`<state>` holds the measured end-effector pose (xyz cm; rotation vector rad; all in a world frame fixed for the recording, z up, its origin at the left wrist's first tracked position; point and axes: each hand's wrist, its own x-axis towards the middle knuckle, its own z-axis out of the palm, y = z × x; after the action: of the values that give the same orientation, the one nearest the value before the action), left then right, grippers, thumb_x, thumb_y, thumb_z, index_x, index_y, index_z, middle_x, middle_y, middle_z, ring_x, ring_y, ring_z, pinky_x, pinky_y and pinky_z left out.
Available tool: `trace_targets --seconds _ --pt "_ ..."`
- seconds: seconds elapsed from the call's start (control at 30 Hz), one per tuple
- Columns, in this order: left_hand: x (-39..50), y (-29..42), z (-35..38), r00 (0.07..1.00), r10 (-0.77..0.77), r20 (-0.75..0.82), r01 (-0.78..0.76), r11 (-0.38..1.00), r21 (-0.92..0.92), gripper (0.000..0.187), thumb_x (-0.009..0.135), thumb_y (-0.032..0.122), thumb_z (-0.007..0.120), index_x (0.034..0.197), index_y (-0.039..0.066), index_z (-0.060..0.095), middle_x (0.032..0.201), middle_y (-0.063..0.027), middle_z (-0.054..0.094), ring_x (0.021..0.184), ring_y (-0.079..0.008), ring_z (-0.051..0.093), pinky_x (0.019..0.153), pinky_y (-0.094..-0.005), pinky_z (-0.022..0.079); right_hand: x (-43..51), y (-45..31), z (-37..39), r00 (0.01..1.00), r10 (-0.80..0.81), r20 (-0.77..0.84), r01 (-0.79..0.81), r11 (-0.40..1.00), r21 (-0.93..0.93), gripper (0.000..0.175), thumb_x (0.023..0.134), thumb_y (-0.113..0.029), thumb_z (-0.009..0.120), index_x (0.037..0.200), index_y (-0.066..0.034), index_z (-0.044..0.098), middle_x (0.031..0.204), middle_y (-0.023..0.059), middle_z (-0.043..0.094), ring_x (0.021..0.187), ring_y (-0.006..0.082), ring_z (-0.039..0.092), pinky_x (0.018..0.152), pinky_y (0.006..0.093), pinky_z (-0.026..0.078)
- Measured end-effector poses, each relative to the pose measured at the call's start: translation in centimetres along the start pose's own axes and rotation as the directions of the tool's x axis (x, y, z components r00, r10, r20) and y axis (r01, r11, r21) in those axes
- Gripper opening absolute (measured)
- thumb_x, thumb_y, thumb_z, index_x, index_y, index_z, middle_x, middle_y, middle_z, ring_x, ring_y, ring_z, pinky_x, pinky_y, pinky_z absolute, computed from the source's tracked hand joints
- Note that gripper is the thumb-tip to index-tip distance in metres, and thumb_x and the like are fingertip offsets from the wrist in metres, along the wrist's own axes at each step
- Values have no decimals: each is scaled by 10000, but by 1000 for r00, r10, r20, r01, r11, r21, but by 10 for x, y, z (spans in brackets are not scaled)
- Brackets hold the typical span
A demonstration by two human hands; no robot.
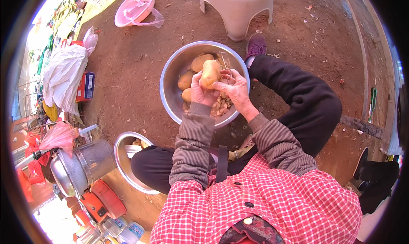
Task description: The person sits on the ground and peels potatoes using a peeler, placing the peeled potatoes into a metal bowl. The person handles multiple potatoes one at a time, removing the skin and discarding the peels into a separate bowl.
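Observation:
A large potato point(211, 74) lies in my left hand point(203, 92), above a wide stainless steel basin point(170, 101). The fingertips and thumb of my right hand point(235, 90) touch the potato's right side. A thin metal tool with a wire-like frame point(224, 59) sticks up from the fingers of my right hand; its lower part is hidden. More potatoes rest in the basin, among them one point(200, 62) behind the held potato and one point(185, 80) at the left. Peelings or thin pieces point(221, 106) lie at the basin's near right side.
A second metal basin point(123, 167) stands beside my left knee. A white plastic stool point(238, 12) and a pink basin point(119, 15) with a plastic bag are beyond. Metal pots point(96, 157), a red basin point(110, 201) and a white bag point(65, 74) line the left side.

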<state>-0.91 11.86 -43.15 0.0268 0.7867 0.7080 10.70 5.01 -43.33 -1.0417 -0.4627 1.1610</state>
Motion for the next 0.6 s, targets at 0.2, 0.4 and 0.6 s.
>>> trace_targets --seconds 0.2,0.4,0.6 --pt "-1 6 -28 871 -25 491 -15 997 76 567 812 359 565 1264 21 513 1081 -183 632 897 -277 652 603 -330 520 1 -8 -8 979 205 5 -203 964 173 278 797 -93 784 1001 -30 605 771 23 670 521 18 499 437 174 367" --pt "7 16 -81 974 45 223 -116 941 317 595 735 258 623 1279 39 522 1139 -164 623 1012 -320 638 847 -452 560 4 3 -14 956 271 -116 -273 962 -6 137 861 -117 723 901 -30 625 681 21 636 430 43 451 388 201 360" --pt "9 -11 -96 998 -22 -56 25 998 57 633 689 447 624 1210 92 557 1086 -121 635 877 -327 641 617 -409 542 8 3 -10 975 213 -65 -216 976 -40 435 781 -124 815 1127 23 596 1024 58 641 904 102 615 797 234 506"
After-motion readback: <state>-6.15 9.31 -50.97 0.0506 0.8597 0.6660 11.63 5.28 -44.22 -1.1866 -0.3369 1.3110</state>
